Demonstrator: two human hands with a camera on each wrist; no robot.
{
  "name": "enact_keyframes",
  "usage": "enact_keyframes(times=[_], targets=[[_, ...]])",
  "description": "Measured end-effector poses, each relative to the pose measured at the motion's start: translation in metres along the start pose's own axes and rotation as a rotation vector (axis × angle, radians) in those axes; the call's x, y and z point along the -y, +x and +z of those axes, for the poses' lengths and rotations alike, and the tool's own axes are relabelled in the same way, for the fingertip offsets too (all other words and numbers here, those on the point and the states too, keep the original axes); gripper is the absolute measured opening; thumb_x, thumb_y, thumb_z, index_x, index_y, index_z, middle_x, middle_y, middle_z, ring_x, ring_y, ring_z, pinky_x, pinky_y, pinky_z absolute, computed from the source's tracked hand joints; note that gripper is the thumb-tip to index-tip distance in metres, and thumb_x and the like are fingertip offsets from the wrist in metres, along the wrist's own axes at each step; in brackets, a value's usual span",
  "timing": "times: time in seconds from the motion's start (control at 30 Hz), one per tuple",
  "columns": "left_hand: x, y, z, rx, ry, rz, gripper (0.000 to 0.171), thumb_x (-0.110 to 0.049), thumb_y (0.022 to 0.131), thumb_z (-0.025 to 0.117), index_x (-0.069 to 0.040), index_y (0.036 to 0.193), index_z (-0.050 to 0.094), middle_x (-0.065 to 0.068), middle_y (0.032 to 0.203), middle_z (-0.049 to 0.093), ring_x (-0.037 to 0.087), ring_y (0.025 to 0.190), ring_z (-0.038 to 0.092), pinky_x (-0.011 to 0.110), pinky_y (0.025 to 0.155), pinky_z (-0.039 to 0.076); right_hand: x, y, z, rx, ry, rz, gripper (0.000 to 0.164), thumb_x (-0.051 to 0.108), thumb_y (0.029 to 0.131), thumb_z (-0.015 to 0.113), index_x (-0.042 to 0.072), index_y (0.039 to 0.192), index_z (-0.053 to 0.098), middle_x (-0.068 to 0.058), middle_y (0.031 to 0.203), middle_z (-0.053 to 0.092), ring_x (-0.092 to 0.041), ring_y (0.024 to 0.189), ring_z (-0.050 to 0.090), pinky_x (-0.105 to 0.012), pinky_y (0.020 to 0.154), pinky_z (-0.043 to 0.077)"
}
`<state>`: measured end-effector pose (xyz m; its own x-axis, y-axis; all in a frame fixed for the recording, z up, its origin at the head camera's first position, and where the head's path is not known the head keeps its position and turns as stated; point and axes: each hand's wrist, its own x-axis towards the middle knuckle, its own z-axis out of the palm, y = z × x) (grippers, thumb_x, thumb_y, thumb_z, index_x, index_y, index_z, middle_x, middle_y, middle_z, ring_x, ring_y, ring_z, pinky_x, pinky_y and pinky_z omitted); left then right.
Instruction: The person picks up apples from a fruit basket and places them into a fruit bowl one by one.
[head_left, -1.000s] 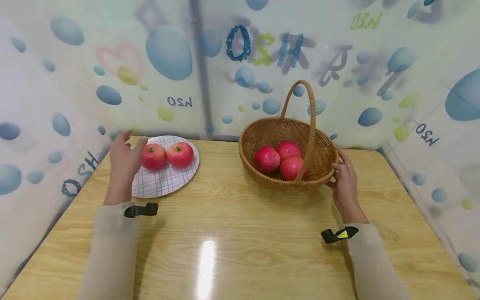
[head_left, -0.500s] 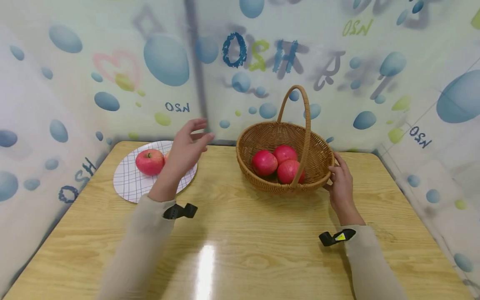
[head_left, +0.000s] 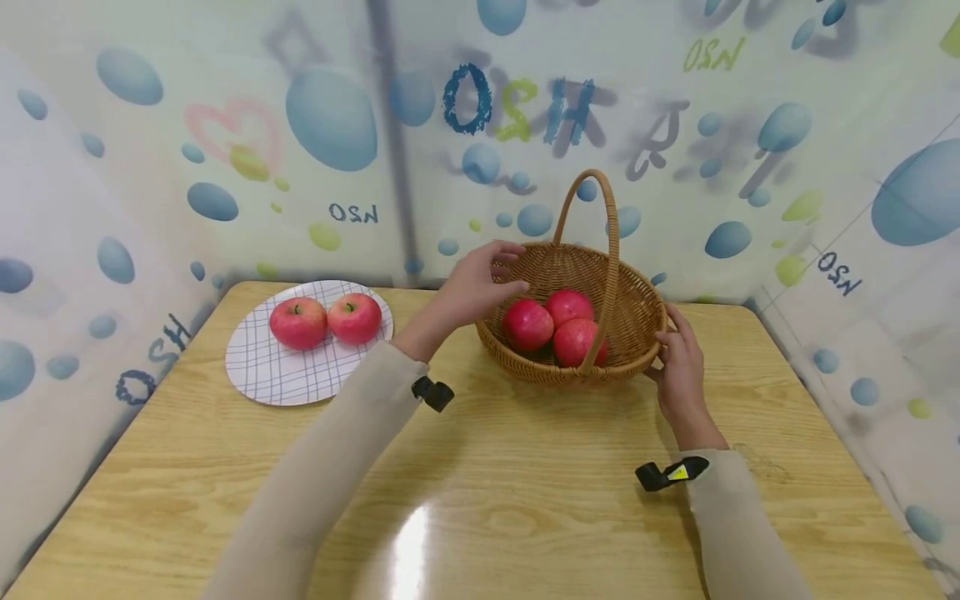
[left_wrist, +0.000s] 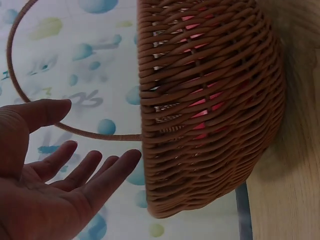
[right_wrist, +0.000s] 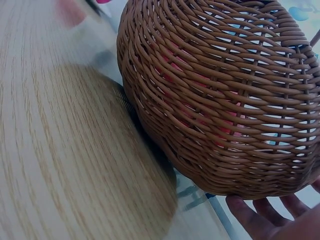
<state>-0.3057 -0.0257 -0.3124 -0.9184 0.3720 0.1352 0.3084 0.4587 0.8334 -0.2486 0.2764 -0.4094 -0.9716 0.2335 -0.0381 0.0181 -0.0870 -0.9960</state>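
Observation:
A brown wicker basket [head_left: 547,371] with a tall arched handle stands at the back right. Inside lie three red apples [head_left: 528,325]. My left hand [head_left: 480,283] is over the basket's left rim, fingers spread and holding nothing. The left wrist view puts this hand [left_wrist: 60,190] beside the rim, thumb apart from the fingers. At the basket's right end, my right hand [head_left: 682,375] grips the rim. In the right wrist view its fingers [right_wrist: 245,212] touch the woven wall. Two more red apples [head_left: 298,323] rest on a checked oval plate [head_left: 277,383] at the left.
The wooden table [head_left: 495,500] carries a bright light reflection near its front. A patterned wall covering [head_left: 337,117] with blue and green spots rises right behind the basket and plate, and on both sides.
My left hand has swept right, from beside the plate to the basket's left rim. The plate's apples are uncovered again. My right hand stays at the basket.

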Motion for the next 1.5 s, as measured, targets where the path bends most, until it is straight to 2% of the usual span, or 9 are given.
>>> enact_keyframes(times=[0.27, 0.43, 0.57, 0.87, 1.07, 1.27, 1.5], targets=[[0.010, 0.028, 0.028, 0.083, 0.165, 0.009, 0.056, -0.017, 0.092, 0.072, -0.008, 0.143, 0.051, 0.016, 0.145, 0.057, 0.032, 0.133, 0.054, 0.044, 0.110, 0.048, -0.001, 0.000, 0.000, -0.006, -0.012, -0.017, 0.058, 0.020, 0.103, 0.030, 0.032, 0.159, 0.030, -0.010, 0.167, 0.024, -0.035, 0.153, 0.029, -0.064, 0.116, 0.031], [0.019, 0.038, 0.040, 0.128, 0.265, 0.010, 0.059, -0.013, 0.090, 0.074, -0.006, 0.144, 0.051, 0.018, 0.144, 0.057, 0.032, 0.135, 0.052, 0.043, 0.111, 0.047, -0.002, 0.001, 0.000, 0.000, -0.004, -0.026, 0.057, 0.020, 0.103, 0.031, 0.031, 0.159, 0.031, -0.011, 0.166, 0.024, -0.035, 0.153, 0.029, -0.065, 0.116, 0.031], [0.020, 0.043, 0.045, 0.155, 0.327, 0.000, 0.063, -0.016, 0.087, 0.076, -0.005, 0.144, 0.051, 0.017, 0.142, 0.057, 0.030, 0.133, 0.050, 0.042, 0.112, 0.045, -0.003, 0.001, 0.000, 0.000, -0.002, -0.024, 0.057, 0.021, 0.103, 0.031, 0.032, 0.159, 0.031, -0.011, 0.167, 0.023, -0.034, 0.154, 0.028, -0.065, 0.116, 0.030], [0.018, 0.046, 0.050, 0.233, 0.384, -0.082, 0.067, -0.017, 0.087, 0.074, -0.005, 0.147, 0.048, 0.014, 0.147, 0.055, 0.028, 0.135, 0.050, 0.040, 0.114, 0.044, -0.003, 0.001, 0.000, -0.003, -0.005, -0.026, 0.056, 0.021, 0.103, 0.031, 0.032, 0.158, 0.032, -0.010, 0.166, 0.025, -0.033, 0.154, 0.027, -0.065, 0.116, 0.030], [0.018, 0.046, 0.053, 0.318, 0.394, -0.149, 0.063, -0.019, 0.089, 0.072, -0.007, 0.146, 0.048, 0.011, 0.142, 0.057, 0.023, 0.120, 0.056, 0.037, 0.104, 0.052, -0.003, 0.003, 0.000, 0.001, -0.005, -0.026, 0.057, 0.021, 0.103, 0.032, 0.032, 0.158, 0.032, -0.008, 0.167, 0.025, -0.033, 0.153, 0.029, -0.064, 0.116, 0.031], [0.017, 0.045, 0.054, 0.320, 0.393, -0.145, 0.060, -0.019, 0.089, 0.073, -0.007, 0.143, 0.051, 0.010, 0.139, 0.058, 0.023, 0.117, 0.057, 0.036, 0.101, 0.053, -0.002, 0.002, 0.000, 0.003, -0.021, -0.034, 0.057, 0.021, 0.103, 0.031, 0.032, 0.159, 0.030, -0.009, 0.167, 0.025, -0.033, 0.153, 0.030, -0.064, 0.115, 0.032], [0.019, 0.046, 0.053, 0.294, 0.363, -0.120, 0.057, -0.015, 0.085, 0.077, -0.008, 0.138, 0.057, 0.009, 0.127, 0.063, 0.022, 0.108, 0.058, 0.034, 0.094, 0.054, -0.004, 0.003, -0.001, -0.003, -0.011, -0.022, 0.057, 0.021, 0.103, 0.031, 0.033, 0.159, 0.030, -0.009, 0.167, 0.026, -0.032, 0.153, 0.030, -0.063, 0.115, 0.033]])
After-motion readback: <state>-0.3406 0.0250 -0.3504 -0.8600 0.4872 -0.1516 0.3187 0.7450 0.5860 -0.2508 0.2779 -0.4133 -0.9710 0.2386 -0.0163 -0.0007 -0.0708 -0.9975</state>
